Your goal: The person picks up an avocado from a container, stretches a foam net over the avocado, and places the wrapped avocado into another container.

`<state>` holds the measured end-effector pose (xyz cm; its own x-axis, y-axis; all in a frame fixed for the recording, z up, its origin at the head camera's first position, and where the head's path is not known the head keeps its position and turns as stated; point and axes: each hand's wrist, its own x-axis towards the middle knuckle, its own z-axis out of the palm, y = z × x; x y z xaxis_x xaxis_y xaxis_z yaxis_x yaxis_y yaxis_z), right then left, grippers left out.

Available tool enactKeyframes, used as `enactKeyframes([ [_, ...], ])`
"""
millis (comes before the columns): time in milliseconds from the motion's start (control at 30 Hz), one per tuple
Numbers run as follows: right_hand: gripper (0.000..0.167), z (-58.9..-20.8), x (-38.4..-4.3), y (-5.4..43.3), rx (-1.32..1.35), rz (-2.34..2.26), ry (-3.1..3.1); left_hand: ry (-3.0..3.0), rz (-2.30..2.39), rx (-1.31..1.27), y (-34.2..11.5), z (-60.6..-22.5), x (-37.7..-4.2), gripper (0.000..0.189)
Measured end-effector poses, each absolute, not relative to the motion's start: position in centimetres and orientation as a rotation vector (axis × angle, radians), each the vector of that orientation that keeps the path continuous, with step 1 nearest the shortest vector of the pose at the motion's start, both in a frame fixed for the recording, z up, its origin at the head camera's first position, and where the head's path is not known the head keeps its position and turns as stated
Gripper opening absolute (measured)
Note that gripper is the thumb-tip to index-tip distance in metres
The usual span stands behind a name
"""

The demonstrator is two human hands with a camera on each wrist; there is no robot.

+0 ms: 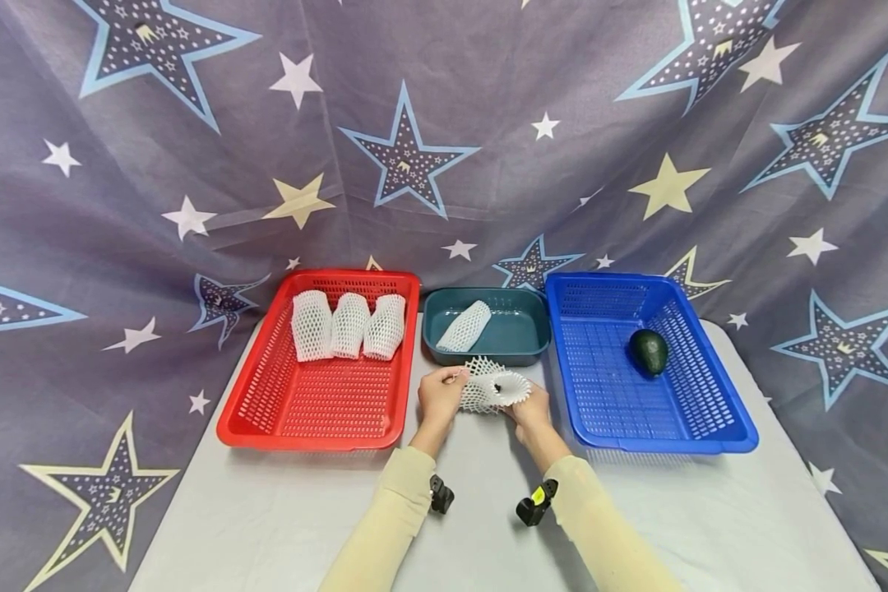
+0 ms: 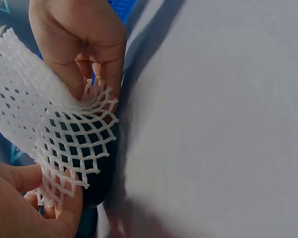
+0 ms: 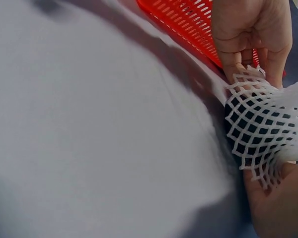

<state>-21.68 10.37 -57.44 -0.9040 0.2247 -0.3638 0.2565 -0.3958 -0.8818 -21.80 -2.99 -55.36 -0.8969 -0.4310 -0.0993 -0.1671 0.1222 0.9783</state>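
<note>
A white foam net sleeve (image 1: 481,388) is stretched between both hands above the table, just in front of the teal tray (image 1: 521,359). My left hand (image 1: 440,399) pinches one edge of its mesh between thumb and fingers. At the opposite edge, my right hand (image 1: 531,409) grips the sleeve beside a round scalloped opening. Both wrist views show the mesh end (image 2: 79,144) spread wide, with dark colour behind its holes. Whether anything lies inside is unclear. Another foam net sleeve (image 1: 464,327) lies slanted in the teal tray.
On the left, a red basket (image 1: 311,441) holds three white foam-netted pieces (image 1: 350,326) in a row at its back. A blue basket (image 1: 644,444) on the right contains one dark green avocado (image 1: 648,352). A star-patterned curtain (image 1: 429,247) hangs behind the table.
</note>
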Motion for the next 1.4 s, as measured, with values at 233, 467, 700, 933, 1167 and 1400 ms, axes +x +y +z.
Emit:
enactKeyframes([
  [233,0.015,-57.5,-21.6,10.4,0.589,-2.440,1.776,-2.190,-1.828,0.601,-3.1,-55.9,-22.1,0.007],
  [467,0.018,-56.8,-22.0,10.4,0.611,-2.421,1.891,-2.153,-1.842,0.598,-3.2,-56.0,-22.1,0.007],
  [700,0.021,-55.9,-22.0,10.4,0.628,-2.299,2.276,-2.119,-1.947,0.671,-2.8,-55.2,-21.9,0.009],
  [933,0.015,-55.4,-22.3,10.3,0.694,-2.131,2.481,-2.089,-2.055,0.794,-2.4,-54.9,-21.3,0.014],
  [1167,0.012,-55.3,-22.5,10.1,0.703,-2.100,2.492,-2.049,-2.132,0.852,-2.4,-55.4,-21.2,0.019],
  [1400,0.009,-55.6,-22.5,9.9,0.737,-2.221,2.362,-2.031,-2.164,0.888,-2.4,-55.7,-21.2,0.023],
])
